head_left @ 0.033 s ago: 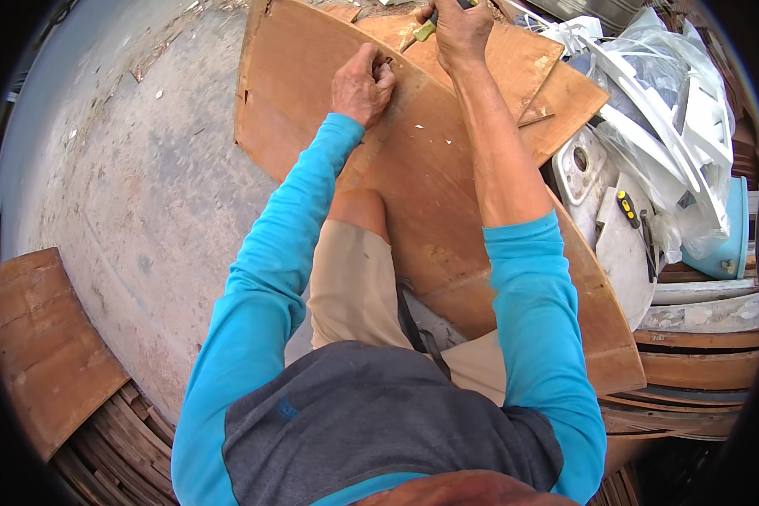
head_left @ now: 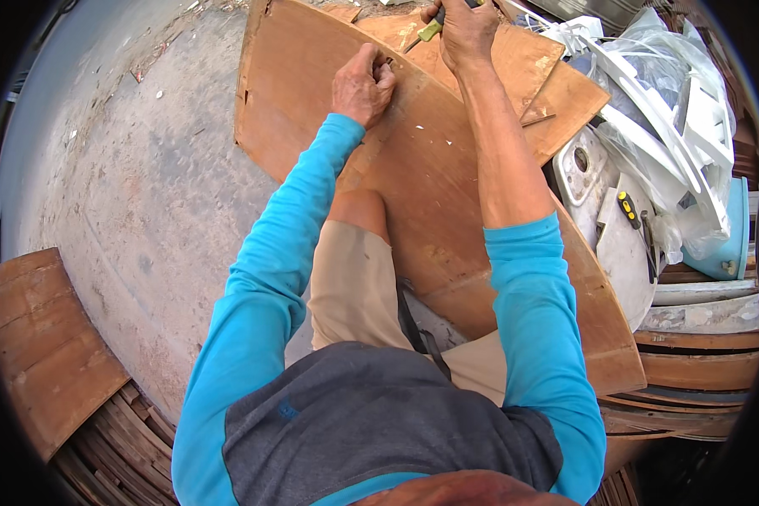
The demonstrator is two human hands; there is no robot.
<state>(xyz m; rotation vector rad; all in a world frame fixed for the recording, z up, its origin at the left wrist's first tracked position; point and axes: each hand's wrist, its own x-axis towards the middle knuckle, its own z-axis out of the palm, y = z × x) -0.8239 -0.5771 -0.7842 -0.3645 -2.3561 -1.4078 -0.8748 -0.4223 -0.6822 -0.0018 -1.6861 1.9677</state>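
Observation:
A large brown wooden panel (head_left: 430, 202) lies slanted across my legs. My left hand (head_left: 363, 86) is closed on its upper part, near the far edge; a small dark bit shows at the fingertips, too little to name. Beyond that edge, my right hand (head_left: 466, 34) grips a screwdriver (head_left: 430, 30) with a green and black handle. Its thin shaft slopes down and left toward the panel's edge, close to my left fingers. Where the tip ends is hard to make out. A few pale flecks dot the panel's face.
More wooden sheets (head_left: 514, 63) lie behind the panel. To the right are white plastic parts in clear wrap (head_left: 683, 110), a yellow-black handled tool (head_left: 627, 208), pliers-like dark tool (head_left: 648, 244) and a blue plastic piece (head_left: 721, 244). Boards (head_left: 46, 346) are stacked at lower left on concrete (head_left: 160, 169).
My right hand has shifted slightly down and right with the screwdriver, and more of its shaft shows. My left hand and the panel look unmoved.

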